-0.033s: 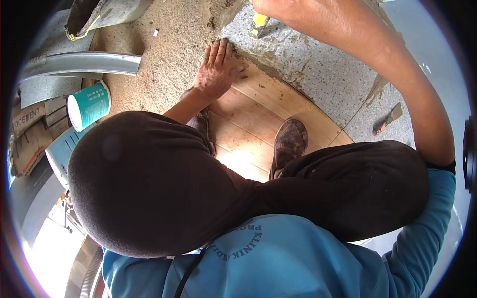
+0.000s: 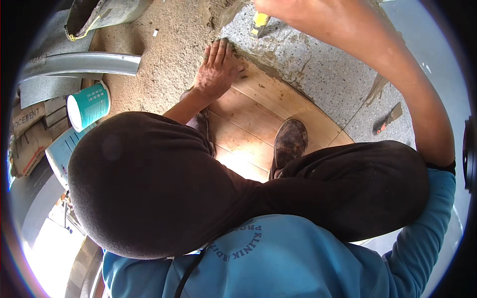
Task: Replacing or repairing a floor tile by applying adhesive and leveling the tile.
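One left hand (image 2: 216, 72) flat on plank edge (image 2: 238, 89), right hand (image 2: 273, 7) near tool (image 2: 259, 24), grip unclear

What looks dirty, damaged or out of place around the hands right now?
Brown smears mark the grey speckled slab near the right forearm, and dark specks dot the wooden boards beside the left hand, so both surfaces look dirty.

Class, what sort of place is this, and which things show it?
Likely a building or renovation site: rough, unfinished ground beside wood-look planks, an orange-handled scraper on speckled flooring, and a teal bucket.
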